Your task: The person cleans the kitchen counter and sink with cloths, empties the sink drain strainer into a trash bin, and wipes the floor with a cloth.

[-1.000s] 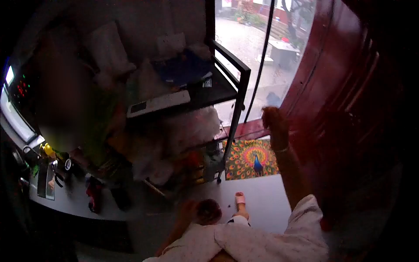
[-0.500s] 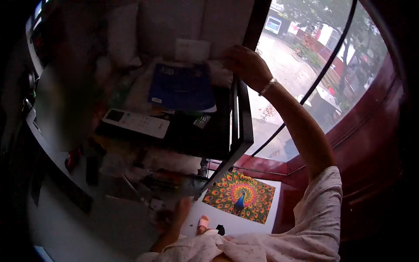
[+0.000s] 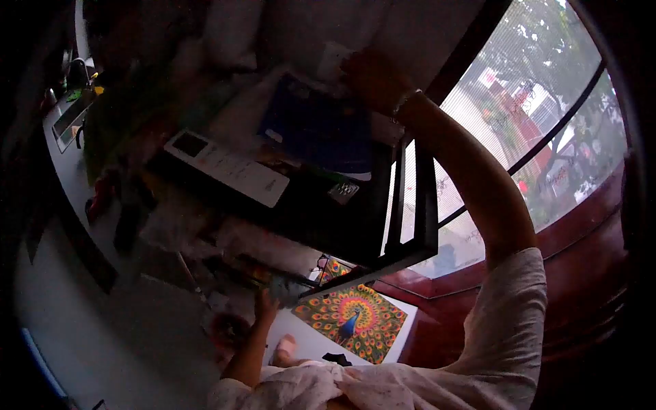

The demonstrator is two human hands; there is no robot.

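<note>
My right hand (image 3: 374, 78) reaches over the black shelf's back part, at a small white box or card (image 3: 335, 61) by the wall. Its fingers are dark, and whether they grip the box cannot be made out. Just below lies a blue booklet or packet (image 3: 314, 126), with a white remote control (image 3: 227, 167) to its left on the shelf. Low in the view my left hand (image 3: 265, 305) is beside the lower shelf, near a dark reddish round object (image 3: 229, 330); its fingers are too dark to read.
The black shelf frame (image 3: 417, 254) juts toward me. A peacock mat (image 3: 355, 318) lies on the floor by the red door frame (image 3: 465, 290). A window (image 3: 547, 102) is at the right. A curved counter (image 3: 65, 164) holds small items at the left.
My right hand has risen from near the doorway to the back of the shelf. My left hand has moved up a little toward the lower shelf. The view has turned and come closer to the shelf.
</note>
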